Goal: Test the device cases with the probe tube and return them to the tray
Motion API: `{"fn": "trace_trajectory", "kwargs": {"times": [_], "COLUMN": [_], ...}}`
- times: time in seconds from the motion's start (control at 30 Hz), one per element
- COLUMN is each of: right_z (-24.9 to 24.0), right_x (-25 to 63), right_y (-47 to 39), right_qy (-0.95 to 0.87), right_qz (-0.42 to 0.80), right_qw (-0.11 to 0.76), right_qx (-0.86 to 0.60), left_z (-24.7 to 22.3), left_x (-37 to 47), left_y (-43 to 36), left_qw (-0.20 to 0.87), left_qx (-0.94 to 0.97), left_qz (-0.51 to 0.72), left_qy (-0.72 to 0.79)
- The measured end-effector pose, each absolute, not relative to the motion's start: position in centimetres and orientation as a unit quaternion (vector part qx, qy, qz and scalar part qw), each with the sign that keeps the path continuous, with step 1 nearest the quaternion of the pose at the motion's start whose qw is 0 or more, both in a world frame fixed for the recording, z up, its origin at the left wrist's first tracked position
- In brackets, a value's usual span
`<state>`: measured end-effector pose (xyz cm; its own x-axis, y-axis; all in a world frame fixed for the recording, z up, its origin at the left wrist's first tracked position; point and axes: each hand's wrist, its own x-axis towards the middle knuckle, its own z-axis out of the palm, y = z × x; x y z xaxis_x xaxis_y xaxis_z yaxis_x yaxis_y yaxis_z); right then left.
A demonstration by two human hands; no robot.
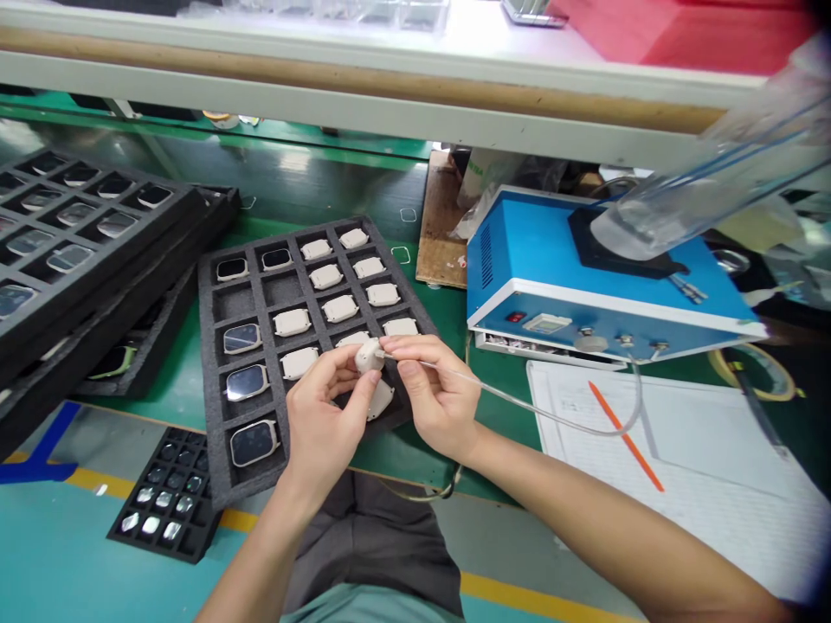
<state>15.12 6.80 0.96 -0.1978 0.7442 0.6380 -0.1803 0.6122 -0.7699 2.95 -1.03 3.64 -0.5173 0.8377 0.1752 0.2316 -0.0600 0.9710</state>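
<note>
Over the front of a dark foam tray [214, 407], my left hand [331, 420] pinches a small beige watch case [370, 356] between thumb and fingers. My right hand [445, 394] grips the end of a thin clear tube [538, 410], its tip held against or just beside the case; the contact point is too small to make out. The tube runs to a fitting on the front of a blue machine [519, 238]. Beige cases such as this one [340, 308] fill much of the tray, and watches with dark screens [254, 442] lie along its left column.
Stacked foam trays [188, 234] with watch parts stand at the left. A smaller black tray [208, 510] sits lower, below the bench edge. Right of my hands lie papers [564, 484] with an orange stick [627, 437]. A shelf edge [363, 108] crosses above the bench.
</note>
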Motion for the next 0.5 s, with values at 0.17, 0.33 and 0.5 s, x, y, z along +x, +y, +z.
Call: {"fn": "trace_trajectory", "kwargs": {"times": [0.17,0.33,0.5], "right_z": [1.2,1.2,1.2], "right_x": [14.9,14.5,14.3], "right_y": [7.2,7.8,7.9], "right_qy": [-0.671,-0.671,-0.661], "right_qz": [0.384,0.381,0.386], "right_qw": [0.604,0.605,0.617], "right_qx": [-0.194,-0.196,-0.182], "left_z": [3.6,3.4,3.5], "left_x": [2.8,2.5,2.5], "left_y": [-0.7,-0.3,-0.2], "left_qw": [0.247,0.238,0.233], "left_qx": [0.416,0.405,0.404], "left_qz": [0.599,0.603,0.603], "left_qy": [0.638,0.645,0.647]}}
